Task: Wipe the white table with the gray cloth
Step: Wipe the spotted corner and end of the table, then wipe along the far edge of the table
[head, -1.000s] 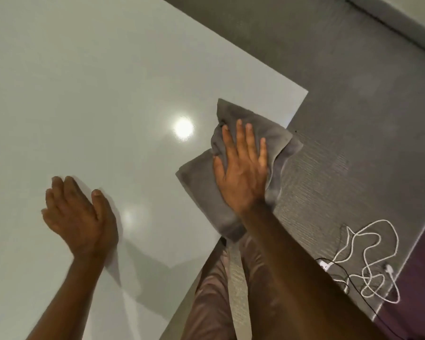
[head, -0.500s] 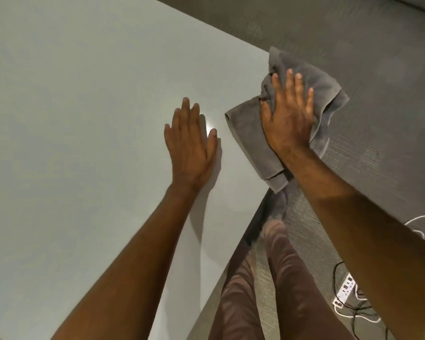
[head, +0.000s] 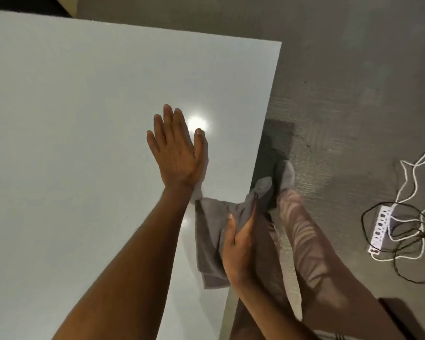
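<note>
The white table fills the left and middle of the head view, its right edge running down from the far corner. The gray cloth lies bunched at that right edge, close to me, partly hanging over it. My right hand presses on the cloth's right side with fingers curled over the fabric at the table's edge. My left hand rests flat on the bare tabletop just beyond the cloth, fingers together and extended, holding nothing.
Gray carpet lies to the right of the table. A white power strip with tangled white and black cables sits on the floor at right. My legs and gray socks stand beside the table's edge.
My right hand has dragged the cloth back along the right edge from the far corner toward me. The left hand stays flat on the table, now beyond the cloth.
</note>
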